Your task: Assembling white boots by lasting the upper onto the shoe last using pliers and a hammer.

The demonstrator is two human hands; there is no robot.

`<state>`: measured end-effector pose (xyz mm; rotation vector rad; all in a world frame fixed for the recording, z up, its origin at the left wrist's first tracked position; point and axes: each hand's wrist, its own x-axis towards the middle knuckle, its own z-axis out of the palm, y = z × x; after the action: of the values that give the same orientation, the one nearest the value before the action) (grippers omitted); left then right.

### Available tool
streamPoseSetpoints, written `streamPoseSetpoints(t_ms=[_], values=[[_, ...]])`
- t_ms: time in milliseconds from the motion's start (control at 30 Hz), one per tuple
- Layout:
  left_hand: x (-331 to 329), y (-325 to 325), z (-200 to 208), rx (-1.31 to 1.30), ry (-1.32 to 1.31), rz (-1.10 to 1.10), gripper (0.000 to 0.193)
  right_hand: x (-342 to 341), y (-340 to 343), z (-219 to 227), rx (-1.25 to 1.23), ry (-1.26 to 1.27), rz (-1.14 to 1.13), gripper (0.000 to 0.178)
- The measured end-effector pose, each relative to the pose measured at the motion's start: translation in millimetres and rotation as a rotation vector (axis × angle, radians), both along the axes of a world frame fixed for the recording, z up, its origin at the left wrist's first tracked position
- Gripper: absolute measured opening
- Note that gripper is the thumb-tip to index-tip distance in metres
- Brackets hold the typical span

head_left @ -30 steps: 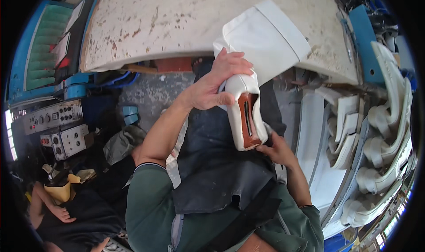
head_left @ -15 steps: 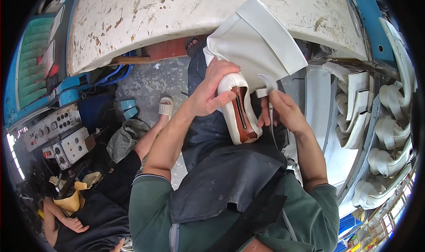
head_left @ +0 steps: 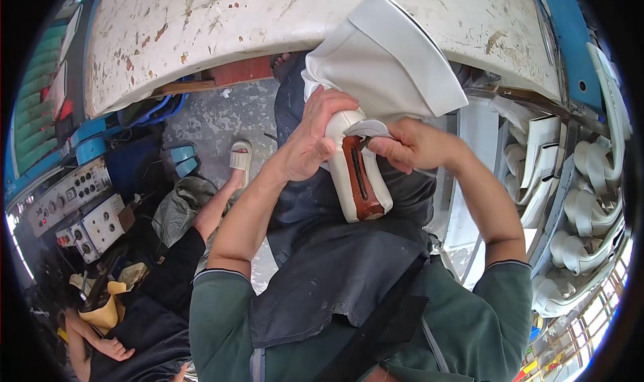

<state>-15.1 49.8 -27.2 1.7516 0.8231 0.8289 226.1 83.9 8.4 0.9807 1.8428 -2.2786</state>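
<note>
A white boot (head_left: 372, 66) lies bottom up across my lap, its wide shaft reaching over the bench edge. Its underside shows a reddish-brown insole (head_left: 355, 180) with a long dark slot, bordered by the folded white upper. My left hand (head_left: 312, 137) grips the boot at the end of the foot nearest the shaft, thumb beside the insole. A thin, curved, pale grey piece (head_left: 367, 127) is pinched in my right hand (head_left: 412, 145), against that same end of the underside. My right fingers hide much of this piece, so its full shape cannot be made out.
The worn white bench (head_left: 268, 19) spans the far side. White boots (head_left: 537, 154) stand in racks at the right. A person's sandalled foot (head_left: 240, 162) and arm (head_left: 94, 338) are at the left, near control boxes (head_left: 70, 194) with knobs. A dark apron (head_left: 335, 268) covers my lap.
My right hand has moved up and left, bringing the pale grey piece from beside the boot onto its underside. My left hand keeps its grip on the boot.
</note>
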Motion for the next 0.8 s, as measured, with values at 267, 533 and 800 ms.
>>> streamPoseSetpoints(t_ms=[267,533,800], values=[[-8,4,-3,-0.004,-0.021,-0.127,0.081,-9,20,30,0.065,-0.243,0.351,0.052],[3,-1,6,0.104,0.097,-0.027,0.077,-41,-89,39,0.92,-0.722,-0.352,0.027],[22,-7,-12,0.063,-0.072,0.216,0.055,-42,-74,53,1.1,-0.417,-0.423,0.023]])
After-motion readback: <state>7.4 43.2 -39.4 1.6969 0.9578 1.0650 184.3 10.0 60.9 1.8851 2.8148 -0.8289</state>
